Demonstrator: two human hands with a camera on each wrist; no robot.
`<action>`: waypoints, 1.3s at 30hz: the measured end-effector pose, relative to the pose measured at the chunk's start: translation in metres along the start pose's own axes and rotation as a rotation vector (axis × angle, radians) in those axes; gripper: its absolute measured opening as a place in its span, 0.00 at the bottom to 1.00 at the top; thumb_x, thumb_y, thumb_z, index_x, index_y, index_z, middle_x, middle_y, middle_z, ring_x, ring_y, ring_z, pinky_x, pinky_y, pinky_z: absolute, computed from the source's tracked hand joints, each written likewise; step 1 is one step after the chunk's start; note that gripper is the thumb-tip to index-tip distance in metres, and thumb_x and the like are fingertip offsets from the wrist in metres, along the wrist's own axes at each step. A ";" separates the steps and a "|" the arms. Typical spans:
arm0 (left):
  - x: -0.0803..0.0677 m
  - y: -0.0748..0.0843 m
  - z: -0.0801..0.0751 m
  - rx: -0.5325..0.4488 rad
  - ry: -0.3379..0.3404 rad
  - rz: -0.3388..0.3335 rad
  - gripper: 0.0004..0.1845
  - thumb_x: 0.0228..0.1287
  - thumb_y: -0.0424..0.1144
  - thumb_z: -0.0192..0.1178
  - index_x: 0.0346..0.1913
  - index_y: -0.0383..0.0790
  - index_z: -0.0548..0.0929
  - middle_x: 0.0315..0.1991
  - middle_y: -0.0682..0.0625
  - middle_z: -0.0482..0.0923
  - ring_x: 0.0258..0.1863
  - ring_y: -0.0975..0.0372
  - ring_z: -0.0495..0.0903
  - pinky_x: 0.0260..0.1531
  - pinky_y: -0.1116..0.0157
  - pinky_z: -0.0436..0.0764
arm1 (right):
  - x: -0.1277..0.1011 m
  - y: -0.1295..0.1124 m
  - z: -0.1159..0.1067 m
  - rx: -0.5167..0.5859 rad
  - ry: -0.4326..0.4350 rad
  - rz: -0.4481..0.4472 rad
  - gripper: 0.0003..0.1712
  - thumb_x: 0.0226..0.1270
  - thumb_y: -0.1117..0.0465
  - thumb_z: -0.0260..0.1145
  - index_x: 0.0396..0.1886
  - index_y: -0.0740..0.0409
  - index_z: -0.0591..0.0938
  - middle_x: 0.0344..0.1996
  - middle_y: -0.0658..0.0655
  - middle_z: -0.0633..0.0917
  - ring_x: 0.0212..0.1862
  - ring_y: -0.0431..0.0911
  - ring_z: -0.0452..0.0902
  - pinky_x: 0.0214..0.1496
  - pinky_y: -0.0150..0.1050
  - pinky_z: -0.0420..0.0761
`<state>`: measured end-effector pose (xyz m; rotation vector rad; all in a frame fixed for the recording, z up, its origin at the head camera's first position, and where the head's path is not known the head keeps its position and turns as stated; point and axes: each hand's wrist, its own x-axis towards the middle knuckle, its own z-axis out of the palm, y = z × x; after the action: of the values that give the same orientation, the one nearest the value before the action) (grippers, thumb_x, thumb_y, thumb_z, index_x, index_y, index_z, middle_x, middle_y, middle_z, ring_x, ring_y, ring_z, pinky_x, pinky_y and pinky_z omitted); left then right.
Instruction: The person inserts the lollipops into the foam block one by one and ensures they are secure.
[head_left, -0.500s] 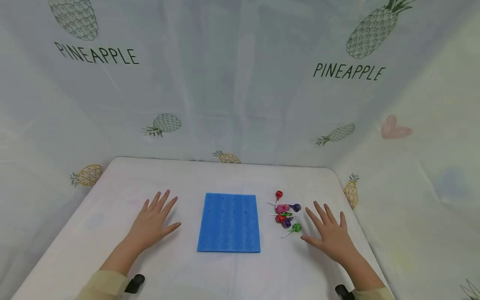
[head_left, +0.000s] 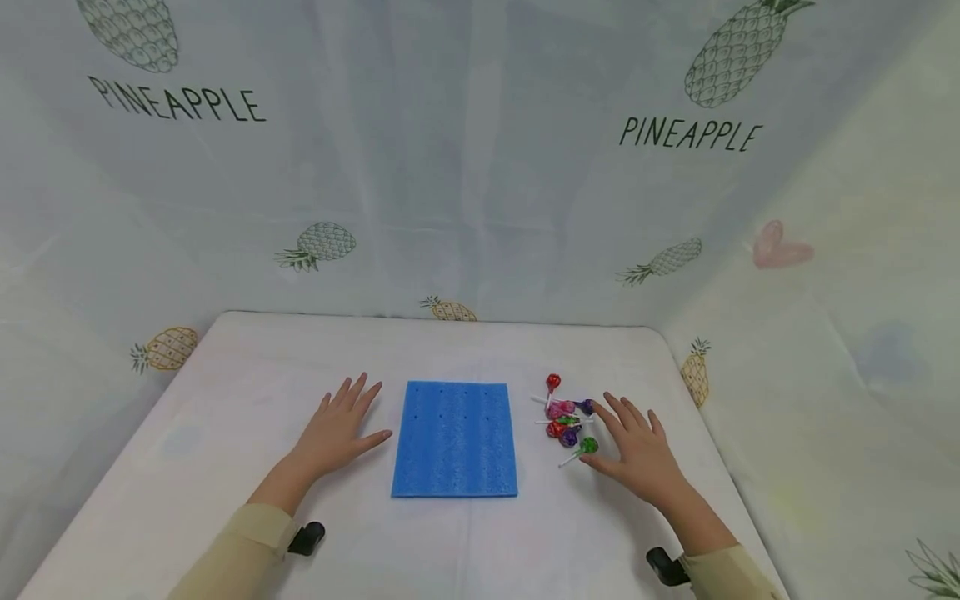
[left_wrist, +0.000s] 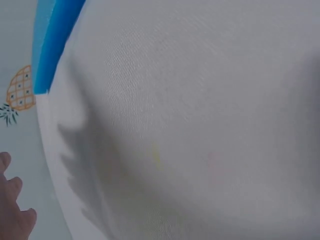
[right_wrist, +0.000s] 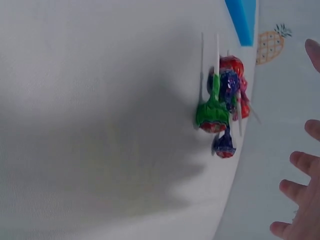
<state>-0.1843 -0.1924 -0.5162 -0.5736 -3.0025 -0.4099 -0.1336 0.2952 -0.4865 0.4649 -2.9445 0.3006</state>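
Note:
A square blue foam pad (head_left: pixel 456 439) with small holes lies flat at the table's middle; one corner of the foam pad (left_wrist: pixel 51 37) shows in the left wrist view. A small pile of wrapped lollipops (head_left: pixel 567 422) in red, pink, purple and green sits just right of it, and the lollipops (right_wrist: pixel 221 110) also show in the right wrist view. My left hand (head_left: pixel 341 429) lies flat and open on the cloth, its fingers spread beside the pad's left edge. My right hand (head_left: pixel 633 446) is open, with spread fingers at the right edge of the lollipop pile.
A white cloth covers the table (head_left: pixel 225 375), which has rounded far corners. Pale curtains printed with pineapples (head_left: pixel 731 54) hang close behind and to the right. The table's right edge runs near my right hand.
Both hands have slid inward: the left hand toward the pad's left edge, the right hand up to the lollipop pile. The head view shifted slightly.

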 end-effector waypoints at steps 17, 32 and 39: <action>0.036 -0.006 0.027 -0.157 -0.114 -0.028 0.58 0.48 0.71 0.65 0.77 0.47 0.54 0.77 0.39 0.46 0.73 0.34 0.37 0.56 0.24 0.37 | 0.036 -0.019 0.025 0.083 0.067 -0.131 0.41 0.44 0.45 0.81 0.59 0.57 0.80 0.55 0.56 0.79 0.59 0.55 0.70 0.65 0.62 0.59; 0.038 -0.010 0.036 -0.164 -0.205 -0.051 0.57 0.46 0.73 0.65 0.77 0.52 0.55 0.77 0.36 0.42 0.72 0.32 0.30 0.57 0.26 0.31 | 0.051 -0.018 0.048 0.125 -0.028 -0.115 0.26 0.47 0.56 0.81 0.50 0.51 0.85 0.48 0.54 0.83 0.56 0.54 0.71 0.60 0.57 0.68; 0.040 -0.012 0.041 -0.155 -0.218 -0.067 0.56 0.46 0.74 0.63 0.77 0.54 0.56 0.77 0.37 0.40 0.72 0.33 0.29 0.58 0.27 0.29 | 0.055 -0.019 0.053 0.133 0.000 -0.103 0.23 0.47 0.61 0.81 0.46 0.53 0.86 0.46 0.54 0.84 0.54 0.55 0.72 0.59 0.57 0.69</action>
<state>-0.2266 -0.1777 -0.5546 -0.5644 -3.2254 -0.6283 -0.1851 0.2504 -0.5251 0.6314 -2.8997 0.4848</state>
